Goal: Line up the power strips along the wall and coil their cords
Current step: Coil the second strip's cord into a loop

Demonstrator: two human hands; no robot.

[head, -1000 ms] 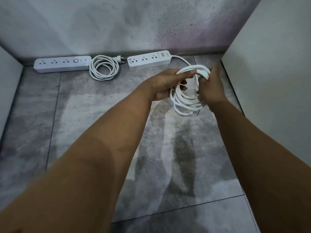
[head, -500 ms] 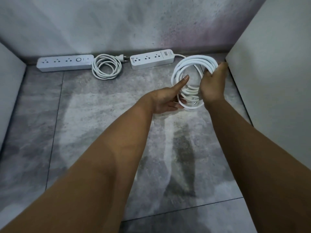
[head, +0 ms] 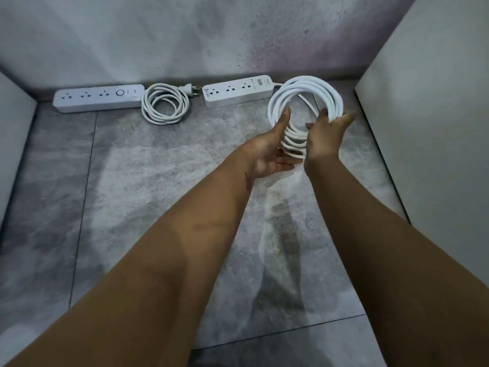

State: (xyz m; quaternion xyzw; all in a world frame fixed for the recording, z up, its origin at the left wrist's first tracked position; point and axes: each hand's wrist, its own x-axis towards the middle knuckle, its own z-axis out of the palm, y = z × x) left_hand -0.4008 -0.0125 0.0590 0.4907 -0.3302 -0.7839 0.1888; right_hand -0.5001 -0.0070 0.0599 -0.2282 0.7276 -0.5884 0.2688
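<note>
Two power strips lie along the foot of the back wall point(head: 185, 43). The left power strip point(head: 99, 98) sits flat against it, its coiled cord point(head: 165, 104) resting on the floor just right of it. Further right along the wall lies the right power strip point(head: 238, 91). Your left hand point(head: 270, 152) is spread open, thumb against the white cord coil point(head: 304, 102). Your right hand point(head: 324, 135) is wrapped around that coil's right side, holding it up near the wall.
</note>
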